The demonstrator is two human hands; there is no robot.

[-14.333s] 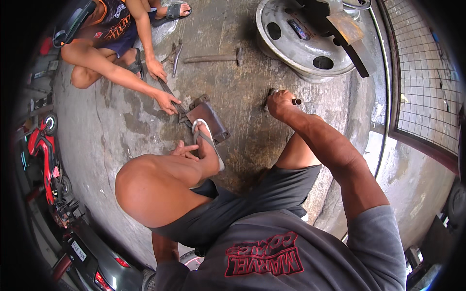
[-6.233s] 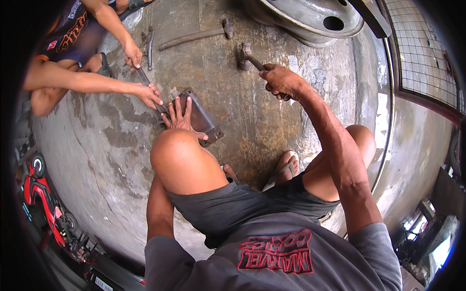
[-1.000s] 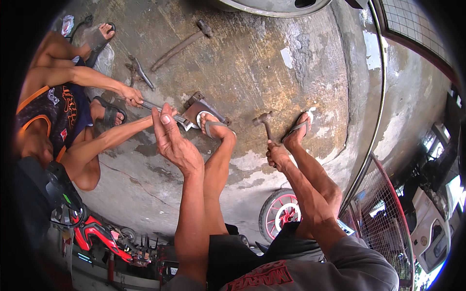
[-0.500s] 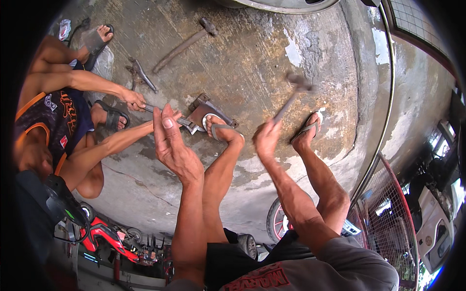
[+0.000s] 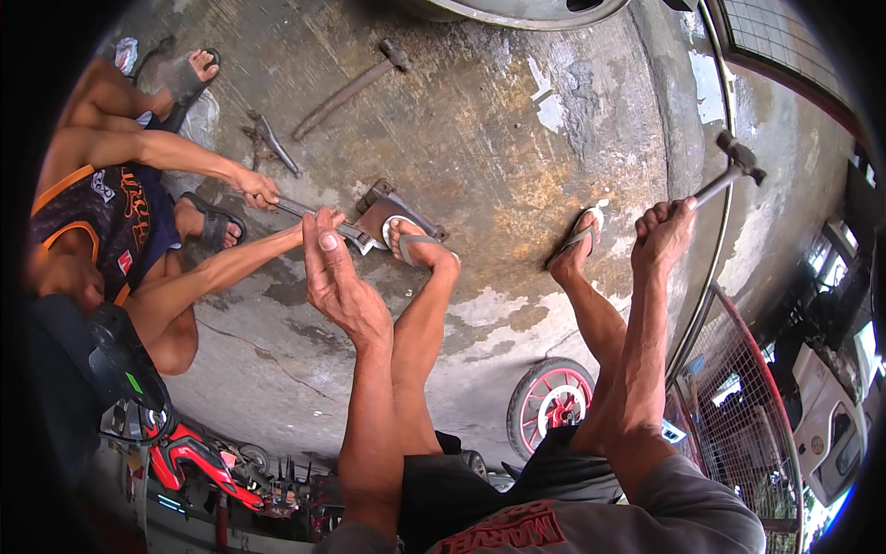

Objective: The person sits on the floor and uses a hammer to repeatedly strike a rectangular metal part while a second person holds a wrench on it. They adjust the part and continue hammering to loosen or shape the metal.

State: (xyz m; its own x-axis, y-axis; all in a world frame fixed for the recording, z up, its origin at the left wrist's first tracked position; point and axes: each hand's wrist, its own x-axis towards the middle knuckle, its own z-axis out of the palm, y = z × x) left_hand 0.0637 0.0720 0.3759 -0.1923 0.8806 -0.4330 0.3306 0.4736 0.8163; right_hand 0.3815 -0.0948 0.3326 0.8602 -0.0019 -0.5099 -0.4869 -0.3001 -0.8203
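My right hand grips the handle of a hammer, raised off to the right, its head pointing away from me. My left hand is held up near the middle with fingers straight, holding nothing. Just beyond it, a brown metal piece with a bracket-like end lies on the concrete, and my left sandalled foot presses on it. A person at the left holds a long metal tool by one end, its far end at the piece's near left edge. My left hand partly hides that person's nearer hand.
Another hammer lies farther off on the concrete, with a plier-like tool nearby. A large wheel rim stands at the far edge. A mesh panel is at right; a spoked red wheel and a red motorcycle are behind.
My right hand has swung the hammer up and to the right, away from the metal piece. My left hand has shifted slightly right and nearer to me, its fingers still straight.
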